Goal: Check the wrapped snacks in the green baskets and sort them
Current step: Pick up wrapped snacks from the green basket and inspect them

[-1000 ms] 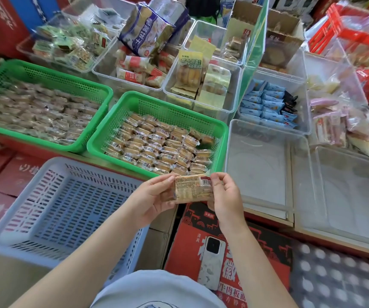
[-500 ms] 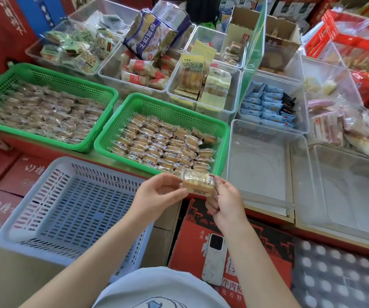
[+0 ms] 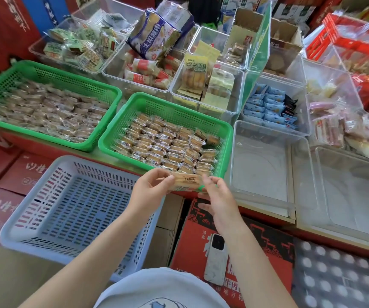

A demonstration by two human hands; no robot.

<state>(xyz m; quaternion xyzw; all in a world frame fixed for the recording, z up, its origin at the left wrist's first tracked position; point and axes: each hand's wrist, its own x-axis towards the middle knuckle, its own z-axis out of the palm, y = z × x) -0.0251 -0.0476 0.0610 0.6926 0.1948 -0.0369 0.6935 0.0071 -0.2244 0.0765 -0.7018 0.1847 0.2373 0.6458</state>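
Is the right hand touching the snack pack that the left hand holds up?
Cannot tell. In the head view the left hand pinches the snack pack; the right hand has blurred fingertips at its other end, so contact is unclear.

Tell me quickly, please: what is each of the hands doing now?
Left hand: pinches one end of the wrapped snack.
Right hand: fingers at the snack's other end; grip blurred, cannot be told.
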